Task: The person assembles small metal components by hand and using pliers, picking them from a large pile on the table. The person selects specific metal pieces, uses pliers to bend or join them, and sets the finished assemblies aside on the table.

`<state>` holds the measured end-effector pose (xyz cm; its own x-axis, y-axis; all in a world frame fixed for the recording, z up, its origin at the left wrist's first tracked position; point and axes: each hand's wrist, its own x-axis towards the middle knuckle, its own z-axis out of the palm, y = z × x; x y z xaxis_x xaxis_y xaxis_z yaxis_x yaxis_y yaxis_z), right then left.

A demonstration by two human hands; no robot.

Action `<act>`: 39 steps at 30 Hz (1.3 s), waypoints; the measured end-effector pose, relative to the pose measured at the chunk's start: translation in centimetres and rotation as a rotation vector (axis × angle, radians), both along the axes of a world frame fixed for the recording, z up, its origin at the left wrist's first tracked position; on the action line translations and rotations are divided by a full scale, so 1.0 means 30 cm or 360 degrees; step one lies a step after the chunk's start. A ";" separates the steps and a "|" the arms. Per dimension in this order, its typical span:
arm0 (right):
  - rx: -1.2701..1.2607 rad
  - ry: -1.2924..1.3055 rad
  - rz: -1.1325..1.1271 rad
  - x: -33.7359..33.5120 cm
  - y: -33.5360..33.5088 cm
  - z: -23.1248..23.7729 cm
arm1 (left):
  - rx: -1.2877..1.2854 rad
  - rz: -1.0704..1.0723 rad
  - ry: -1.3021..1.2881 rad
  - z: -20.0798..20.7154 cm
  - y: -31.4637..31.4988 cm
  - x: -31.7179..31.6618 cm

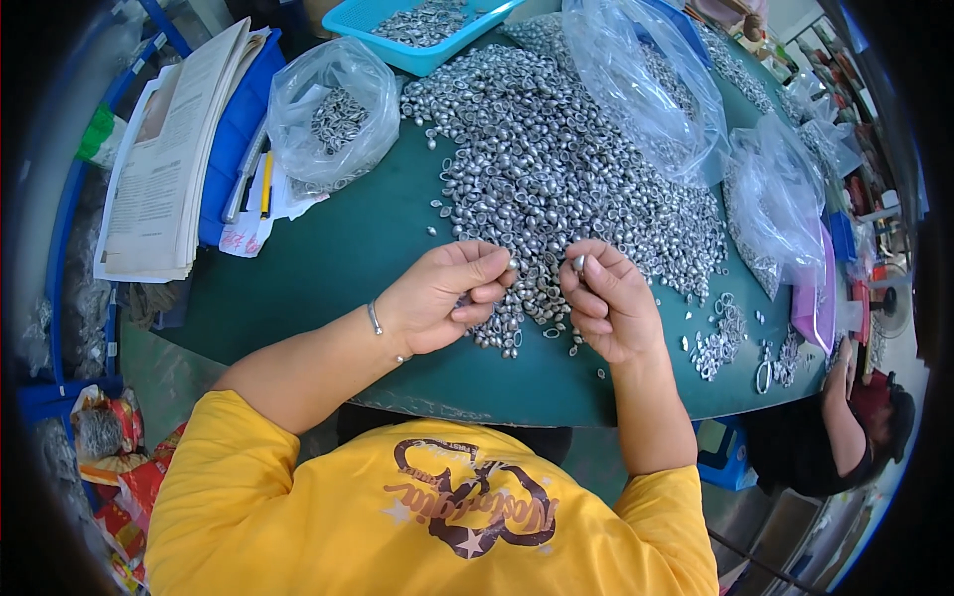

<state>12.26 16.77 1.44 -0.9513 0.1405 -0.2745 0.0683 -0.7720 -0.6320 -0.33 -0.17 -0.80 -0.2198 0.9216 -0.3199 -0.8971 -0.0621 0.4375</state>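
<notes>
My left hand (444, 296) is closed in a pinch at the near edge of a big pile of small silvery metal pieces (556, 164). Between its thumb and forefinger shows the rounded tip of one such piece (513, 265). Level with it, my right hand (614, 303) pinches another rounded metal piece (578, 263) upright between thumb and fingers. A short gap separates the hands. Many pieces in the pile are oval, some with a hollow side up. A few stray ones lie on the green table (328, 288) just below my fingers.
A blue basket (437, 60) and an open plastic bag of pieces (333, 119) stand at the back left, near stacked papers (174, 149). Large clear bags (651, 89) cover the pile's right side. Smaller heaps (720, 338) lie at right, near another person (830, 437).
</notes>
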 end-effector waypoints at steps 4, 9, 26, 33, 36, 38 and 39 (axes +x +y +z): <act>-0.0186 -0.0016 0.0051 0.006 0.005 -0.024 | 0.0110 -0.0068 -0.0167 -0.007 -0.008 -0.005; -0.0294 -0.0014 0.0073 0.020 0.004 -0.032 | 0.0130 -0.0067 -0.0267 0.007 -0.004 0.000; -0.0744 0.0091 -0.0593 -0.096 -0.004 0.059 | 0.0293 0.1049 0.3042 0.155 0.034 0.038; 0.0059 -0.0041 -0.1187 -0.369 0.596 0.186 | -0.0108 0.1188 0.2961 0.082 0.006 -0.040; 0.0615 -0.0157 -0.1224 -0.431 0.771 0.138 | -0.0111 0.1223 0.2883 0.063 0.016 -0.037; 0.0842 -0.0225 -0.1278 -0.448 0.806 0.122 | -0.0129 0.1212 0.2854 0.064 0.013 -0.031; 0.0880 -0.0234 -0.1266 -0.439 0.829 0.123 | -0.0127 0.1205 0.2835 0.067 0.018 -0.030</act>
